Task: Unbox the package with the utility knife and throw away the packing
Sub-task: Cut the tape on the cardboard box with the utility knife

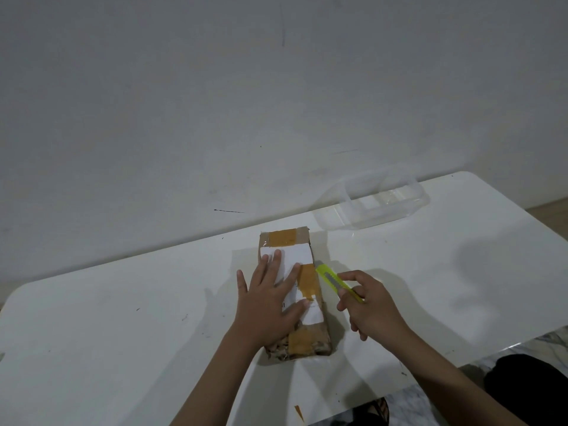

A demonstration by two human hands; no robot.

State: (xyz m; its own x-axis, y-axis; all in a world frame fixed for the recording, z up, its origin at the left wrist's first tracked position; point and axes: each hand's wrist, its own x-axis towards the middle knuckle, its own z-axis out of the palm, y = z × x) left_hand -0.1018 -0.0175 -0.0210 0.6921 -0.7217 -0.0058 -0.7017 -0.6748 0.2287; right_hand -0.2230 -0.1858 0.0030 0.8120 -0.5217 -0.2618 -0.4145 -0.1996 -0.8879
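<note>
Head view, single frame. White table (pixel 123 333) fills the lower half of the frame, pale wall behind it across the upper half.

Package (pixel 296 290): brown cardboard, long and narrow, lying flat just below frame centre, long axis running away from the person. Tan tape (pixel 284 236) crosses the far end; more tape down the middle and over the near end. White label (pixel 295 253) on the top face, partly covered. Near end looks crumpled.

Left hand (pixel 267 299): flat on the package top, fingers spread, palm down, pressing rather than gripping; little finger hangs over the left edge toward the table.

Right hand (pixel 372 305): right of the package, fingers curled around the rear of the utility knife (pixel 336 279). Knife body yellow-green, slanted up and left, its front end at the package's right edge about midway along. Blade tip too small to make out; contact with the cardboard unclear.

Clear plastic container (pixel 421 199): right of centre at the table's far edge, well apart from the package.

Scrap of tan tape (pixel 298 412) at the table's near edge, bottom centre.
</note>
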